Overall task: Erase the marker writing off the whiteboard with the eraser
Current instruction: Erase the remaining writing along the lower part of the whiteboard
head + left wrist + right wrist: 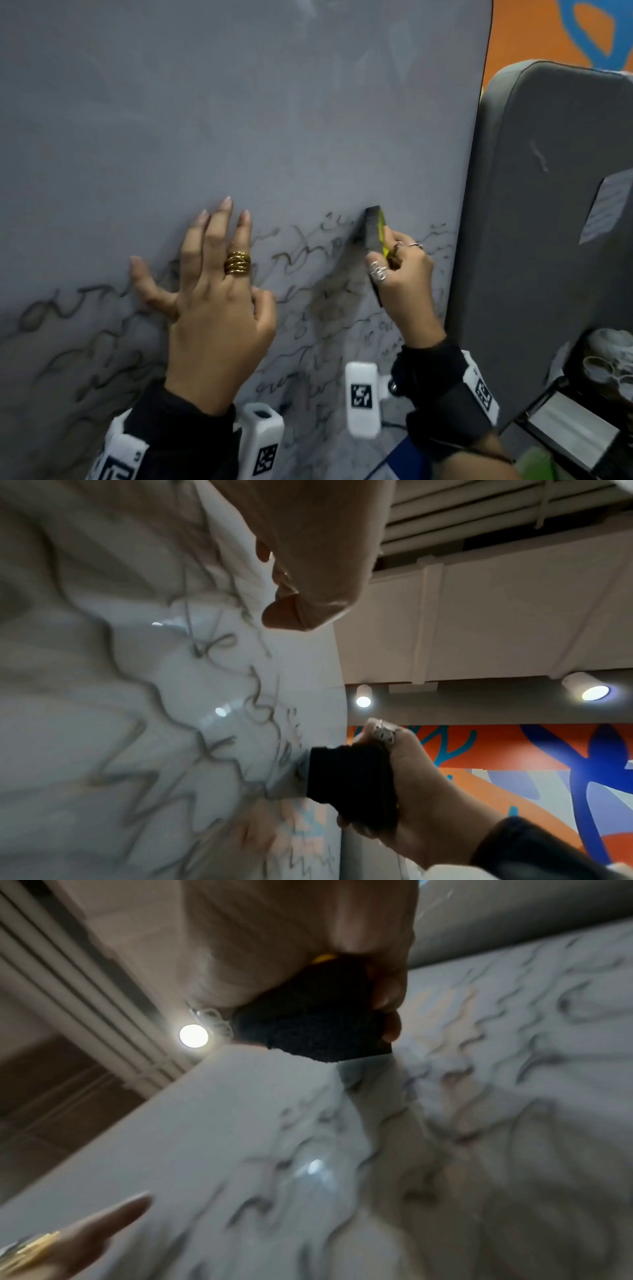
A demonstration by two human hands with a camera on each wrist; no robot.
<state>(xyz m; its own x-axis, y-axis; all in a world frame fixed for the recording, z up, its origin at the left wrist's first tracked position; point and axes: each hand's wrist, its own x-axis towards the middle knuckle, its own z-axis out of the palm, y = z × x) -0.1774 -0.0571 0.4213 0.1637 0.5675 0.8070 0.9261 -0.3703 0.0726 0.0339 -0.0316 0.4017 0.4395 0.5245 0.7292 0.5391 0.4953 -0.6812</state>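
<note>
On the board [239,120], seen from the head view, one eraser [374,236] stands on its long edge, dark felt face against the surface, near the right border. The right hand [402,284] grasps it, fingers curled over the yellow back. The left hand [212,301] lies flat, fingers spread and straight, holding nothing. Writing [301,263] covers the lower part of the board in several wavy rows; the upper part shows only faint smears. A second grey panel [548,222] stands just to the right.

In the left wrist view, the one eraser [349,775] meets the board [103,723] at its felt edge, with the right hand [418,791] wrapped round it. The left hand's fingers are largely out of frame.

In the right wrist view, which is blurred, the felt [315,1015] protrudes from the closed right hand [291,934]; one finger [103,1223] of the left hand lies extended.

Handling, by judgement: the eraser is light, with a soft felt pad on a stiffer back. Hold it by the back and both long sides. Keep the felt flat, since an edge contact wipes only a narrow track.
</note>
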